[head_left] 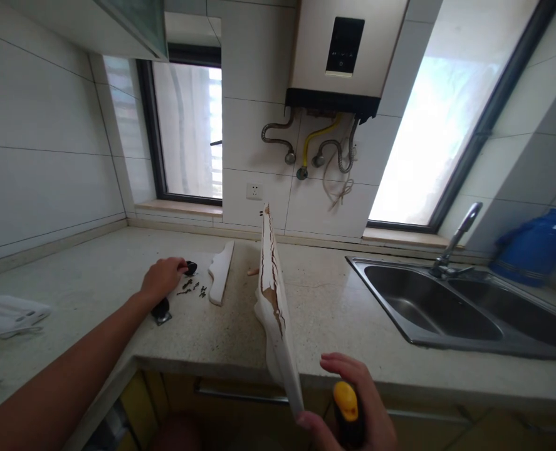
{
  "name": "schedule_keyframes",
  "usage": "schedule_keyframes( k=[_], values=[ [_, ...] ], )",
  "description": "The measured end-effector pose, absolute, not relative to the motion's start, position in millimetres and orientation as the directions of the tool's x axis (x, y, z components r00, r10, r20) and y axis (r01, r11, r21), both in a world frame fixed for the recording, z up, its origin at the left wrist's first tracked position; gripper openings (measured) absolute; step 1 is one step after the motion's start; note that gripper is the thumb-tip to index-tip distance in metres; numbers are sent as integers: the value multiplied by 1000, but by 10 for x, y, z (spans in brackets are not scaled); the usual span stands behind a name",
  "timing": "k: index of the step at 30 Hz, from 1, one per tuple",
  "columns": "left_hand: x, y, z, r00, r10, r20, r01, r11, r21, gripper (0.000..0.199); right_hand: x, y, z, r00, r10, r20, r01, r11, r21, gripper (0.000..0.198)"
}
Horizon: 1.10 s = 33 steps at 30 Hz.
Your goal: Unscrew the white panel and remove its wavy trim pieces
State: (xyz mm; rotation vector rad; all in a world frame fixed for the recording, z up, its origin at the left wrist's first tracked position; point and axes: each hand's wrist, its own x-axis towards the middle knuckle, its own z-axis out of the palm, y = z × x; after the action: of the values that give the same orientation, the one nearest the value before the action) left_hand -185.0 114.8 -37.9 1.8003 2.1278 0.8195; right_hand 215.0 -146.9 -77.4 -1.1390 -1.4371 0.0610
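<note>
My left hand (162, 279) reaches over the counter, its fingertips closed on a small black rounded piece (191, 269). Under my left wrist lies a black caster-like part (162, 311) with a metal plate. Several small dark screws (193, 287) are scattered beside the fingers. My right hand (365, 401), at the counter's front edge, holds a yellow-and-black tool handle (346, 402); the tool's working end is hidden. The thumb of that hand touches the lower end of a white board (278, 332). This board stands on edge with a cracked, peeling rim and overhangs the counter front.
A smaller white scalloped panel (221, 275) lies on the counter (325, 300), left of the board. To the right are a steel double sink (390, 313) with a tap (456, 244) and a blue container (538, 247). A white device (12, 315) sits far left.
</note>
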Motion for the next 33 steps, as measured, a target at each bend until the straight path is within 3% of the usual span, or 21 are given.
schedule_keyframes(
  k=[4,9,13,16,20,23,28,33],
  values=[
    [-1898,1076,-121,-214,944,252,655,-53,754,40,1920,-1378,-796,76,601,796,689,545,-477,65],
    [-1726,873,65,-44,981,187,291,-167,942,73,1740,-1269,-905,22,541,841,700,592,-399,52],
    [-1506,792,71,30,984,173,111,-176,978,73,2019,-1350,-948,99,593,799,665,558,-496,44],
    [-1324,836,20,53,983,173,30,-175,984,73,2493,-1419,-849,270,651,709,687,386,-616,28],
    [-1014,1003,-130,12,974,225,9,-225,974,71,3210,-1417,-656,445,656,610,686,188,-703,42],
    [-723,1156,-248,26,965,261,30,-262,965,92,3654,-1349,-559,497,676,544,680,87,-728,47],
    [-257,1436,-323,72,949,308,33,-310,950,122,4021,-1174,-428,512,687,516,612,130,-780,47],
    [25,1723,-280,82,932,352,-31,-351,936,108,4043,-1106,-303,495,756,429,507,150,-849,46]
  ],
)
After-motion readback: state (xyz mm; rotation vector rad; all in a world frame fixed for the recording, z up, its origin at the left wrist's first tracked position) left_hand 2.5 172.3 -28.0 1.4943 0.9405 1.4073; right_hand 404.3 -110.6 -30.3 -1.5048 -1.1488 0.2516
